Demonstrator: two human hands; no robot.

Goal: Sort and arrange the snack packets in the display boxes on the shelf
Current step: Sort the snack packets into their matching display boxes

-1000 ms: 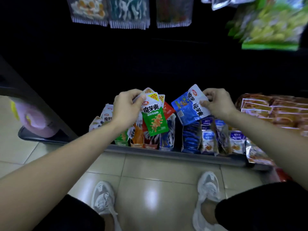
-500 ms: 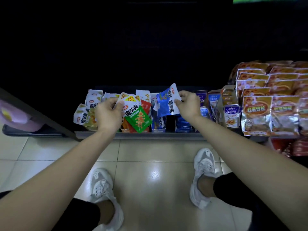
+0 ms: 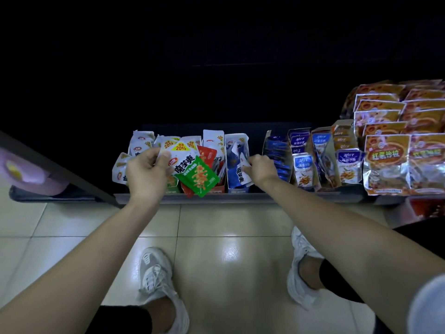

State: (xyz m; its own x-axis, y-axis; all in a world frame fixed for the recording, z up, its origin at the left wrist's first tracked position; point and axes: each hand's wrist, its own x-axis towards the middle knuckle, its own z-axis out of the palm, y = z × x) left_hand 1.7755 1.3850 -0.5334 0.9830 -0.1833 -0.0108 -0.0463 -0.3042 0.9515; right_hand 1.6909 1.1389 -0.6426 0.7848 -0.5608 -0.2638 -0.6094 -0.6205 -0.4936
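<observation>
Your right hand [image 3: 261,168] pinches a blue packet [image 3: 238,175] half-seated in the blue box [image 3: 234,189] on the shelf [image 3: 277,197]; your left hand [image 3: 147,175] grips a fan of mixed packets [image 3: 198,175], green foremost, yet to be boxed.

Both forearms bare, extended fwd, converging slightly. L hand [image 3: 147,174]: back of hand toward cam, fingers curled, thumb laid over the front, gripping fanned packets [image 3: 192,169]. R hand [image 3: 261,168]: knuckles up, fingers curled toward L, tips pinching top edge of blue packet [image 3: 237,175]. Wrists approx. straight. Hands apart, roughly level w/ each other.
</observation>
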